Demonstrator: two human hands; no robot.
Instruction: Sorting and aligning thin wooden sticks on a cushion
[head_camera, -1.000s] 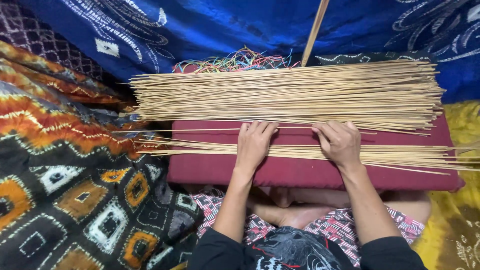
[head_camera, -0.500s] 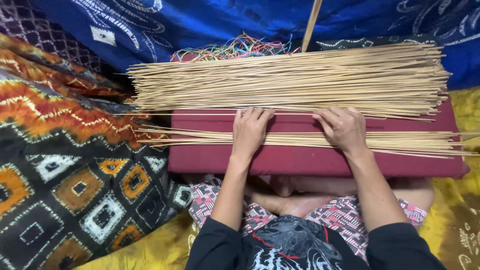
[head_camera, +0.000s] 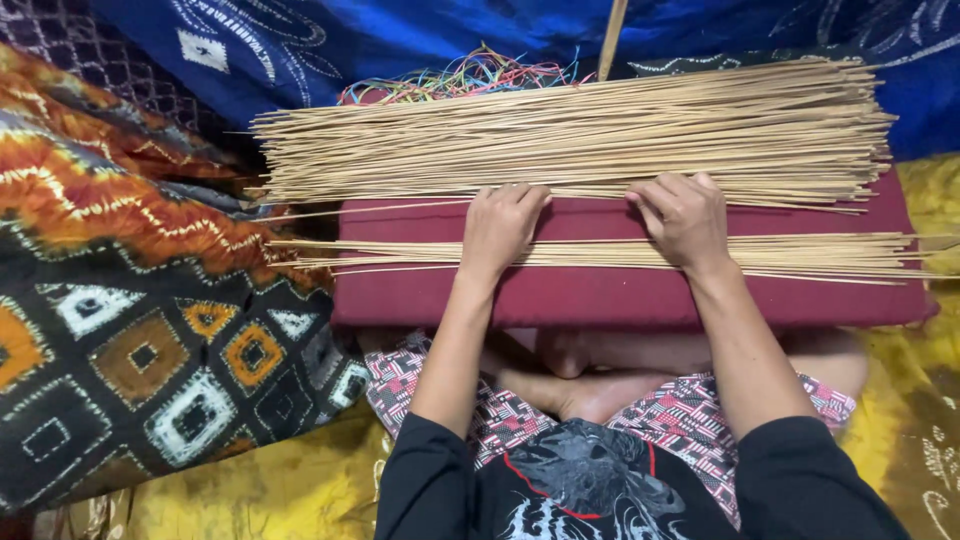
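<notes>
Your left hand (head_camera: 503, 228) and right hand (head_camera: 686, 218) lie flat, fingers together, pressing the thin row of sticks (head_camera: 620, 255) on the maroon cushion (head_camera: 610, 298); the big stick pile (head_camera: 580, 135) sits just beyond your fingertips.

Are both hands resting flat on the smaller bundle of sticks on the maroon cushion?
Yes: the left hand and right hand lie palm-down across the smaller bundle of sticks.

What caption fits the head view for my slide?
Both hands, left hand and right hand, press flat on thin bamboo sticks across a maroon cushion.
</notes>
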